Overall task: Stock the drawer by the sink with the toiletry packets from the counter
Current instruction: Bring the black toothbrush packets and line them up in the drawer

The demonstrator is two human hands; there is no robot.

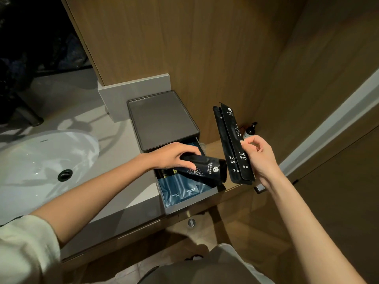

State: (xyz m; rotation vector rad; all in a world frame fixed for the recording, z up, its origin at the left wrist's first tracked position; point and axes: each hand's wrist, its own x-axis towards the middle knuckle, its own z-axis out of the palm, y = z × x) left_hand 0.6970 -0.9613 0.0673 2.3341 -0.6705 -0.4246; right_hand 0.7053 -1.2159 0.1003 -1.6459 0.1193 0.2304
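Note:
A grey drawer box point(162, 117) stands on the counter right of the sink, its drawer point(190, 202) pulled out toward me. Blue dental-kit packets point(180, 190) lie inside. My left hand point(174, 155) grips a black packet point(205, 170) lying tilted over the open drawer. My right hand point(258, 158) holds two long black toothbrush packets point(231, 144) upright, to the right of the drawer and above the counter edge.
A white sink basin point(41, 160) with a dark drain lies to the left. Wood panel walls rise behind and to the right. A small dark pump bottle point(251, 129) stands in the back corner. The box's flat lid tray holds nothing.

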